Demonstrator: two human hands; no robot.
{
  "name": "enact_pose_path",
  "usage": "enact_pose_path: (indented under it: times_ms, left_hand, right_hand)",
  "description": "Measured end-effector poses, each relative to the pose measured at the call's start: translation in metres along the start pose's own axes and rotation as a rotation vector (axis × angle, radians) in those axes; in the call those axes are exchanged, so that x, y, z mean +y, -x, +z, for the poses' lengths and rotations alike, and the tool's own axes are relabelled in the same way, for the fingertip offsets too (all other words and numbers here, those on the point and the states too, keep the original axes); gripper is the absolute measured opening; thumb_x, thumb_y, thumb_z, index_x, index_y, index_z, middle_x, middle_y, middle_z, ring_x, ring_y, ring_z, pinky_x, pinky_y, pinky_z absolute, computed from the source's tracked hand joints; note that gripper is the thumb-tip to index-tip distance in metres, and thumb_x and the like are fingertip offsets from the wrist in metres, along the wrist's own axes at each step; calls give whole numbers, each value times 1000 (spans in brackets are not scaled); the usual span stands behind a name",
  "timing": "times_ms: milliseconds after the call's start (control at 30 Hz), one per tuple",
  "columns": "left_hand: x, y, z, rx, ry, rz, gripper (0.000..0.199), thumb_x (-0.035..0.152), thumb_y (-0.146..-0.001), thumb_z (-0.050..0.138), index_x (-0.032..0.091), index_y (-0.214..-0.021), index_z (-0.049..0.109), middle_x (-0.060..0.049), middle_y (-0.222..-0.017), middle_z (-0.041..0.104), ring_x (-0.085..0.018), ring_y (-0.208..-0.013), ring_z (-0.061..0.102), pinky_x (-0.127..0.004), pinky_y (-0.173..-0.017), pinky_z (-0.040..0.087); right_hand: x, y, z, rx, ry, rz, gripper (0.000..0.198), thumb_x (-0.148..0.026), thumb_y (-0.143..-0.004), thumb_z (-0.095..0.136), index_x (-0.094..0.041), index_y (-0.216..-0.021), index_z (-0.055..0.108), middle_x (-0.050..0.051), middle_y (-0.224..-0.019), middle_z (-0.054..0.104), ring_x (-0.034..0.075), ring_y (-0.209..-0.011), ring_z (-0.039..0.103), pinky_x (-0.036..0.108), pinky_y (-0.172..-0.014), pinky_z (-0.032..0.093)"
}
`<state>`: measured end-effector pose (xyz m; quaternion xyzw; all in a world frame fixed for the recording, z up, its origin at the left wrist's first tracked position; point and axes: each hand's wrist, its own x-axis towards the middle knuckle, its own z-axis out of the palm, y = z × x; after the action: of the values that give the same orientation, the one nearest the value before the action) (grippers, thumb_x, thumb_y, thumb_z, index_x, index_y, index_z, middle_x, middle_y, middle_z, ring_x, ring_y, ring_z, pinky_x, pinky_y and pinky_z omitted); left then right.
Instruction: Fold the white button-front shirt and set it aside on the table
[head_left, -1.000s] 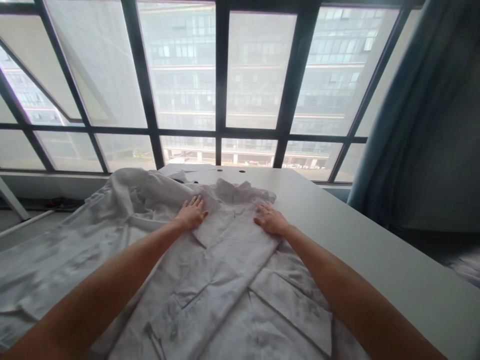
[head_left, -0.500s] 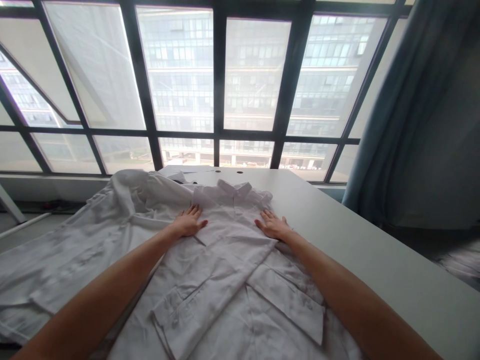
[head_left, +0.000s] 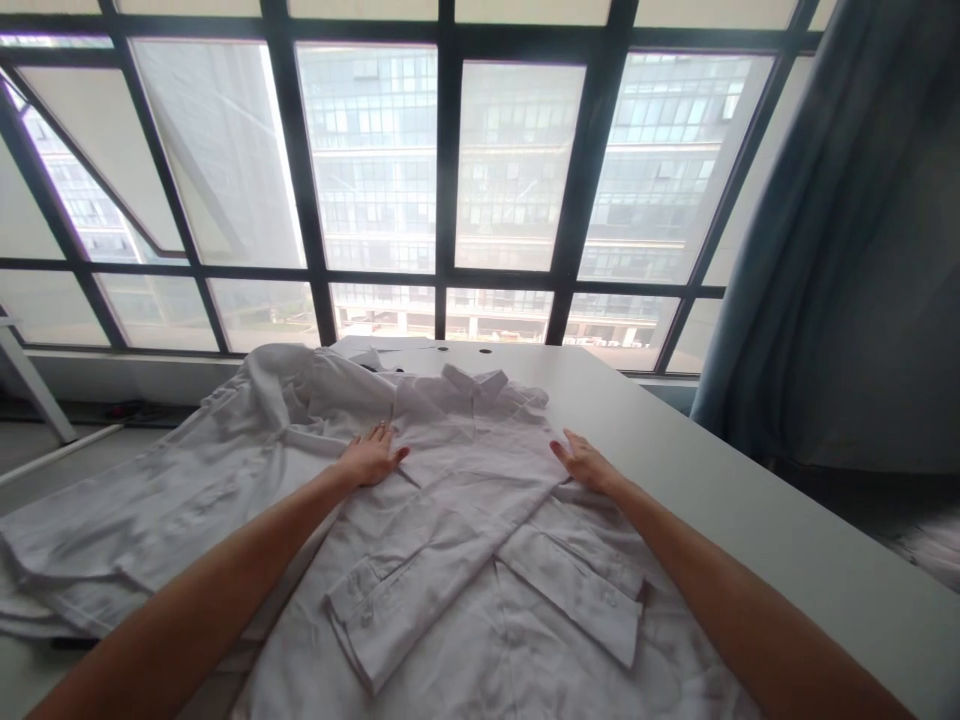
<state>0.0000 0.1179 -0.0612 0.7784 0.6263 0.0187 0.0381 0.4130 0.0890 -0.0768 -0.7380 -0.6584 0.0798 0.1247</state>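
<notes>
A white shirt (head_left: 450,480) lies spread on the table, its collar toward the window and both sleeves crossed over its front. My left hand (head_left: 373,456) rests at the shirt's left edge below the shoulder, fingers apart. At the opposite edge, my right hand (head_left: 585,462) is beside the shirt's right shoulder, thumb and fingers spread, holding nothing. The cuffs show near the lower middle, one pointing left and one right. Left of the shirt, another white garment (head_left: 217,480) lies rumpled, partly behind my left forearm.
The white table (head_left: 750,520) reaches toward a large window wall (head_left: 442,180). A blue curtain (head_left: 772,260) hangs on the right. Papers (head_left: 390,343) and two dark round holes are at the table's far end. A white metal frame (head_left: 37,380) stands at left.
My right hand has moved outward to the right, from on top of the shirt to its edge. My left hand has shifted slightly toward the shirt's left edge. The view has tilted up a little.
</notes>
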Motion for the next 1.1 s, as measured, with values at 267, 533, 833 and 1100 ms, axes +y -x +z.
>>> enact_pose_path:
  times_ms: [267,533,833,1100]
  left_hand:
    - [-25,66,-24,35,100,-4,62,51,-79,59,12,-128,59,-19,-124,66,-33,-118,61,-37,-98,46]
    - [-13,121,-42,-278,454,-206,48,57,-55,76,19,-78,60,1,-59,57,-17,-54,56,-24,-47,46]
    - [-8,157,-80,-560,574,-56,47,63,-57,72,17,-60,60,-4,-54,59,-15,-50,55,-24,-46,43]
    - [125,151,-84,-337,104,216,32,28,-74,59,20,-45,49,-3,-44,54,-18,-48,54,-32,-56,47]
  right_hand:
    - [25,60,-47,-76,-111,141,57,-48,-82,71,-9,-122,63,16,-109,70,26,-96,68,28,-75,53]
    - [27,110,-62,-272,-303,252,41,-26,-68,76,-14,-104,61,-1,-66,56,11,-51,49,20,-42,37]
    - [27,121,-66,-383,-351,226,27,-18,-67,71,-19,-83,49,-7,-47,46,9,-41,42,17,-40,31]
    - [18,123,-66,-373,-313,148,16,-12,-74,61,-20,-77,47,-7,-46,45,9,-41,43,18,-39,32]
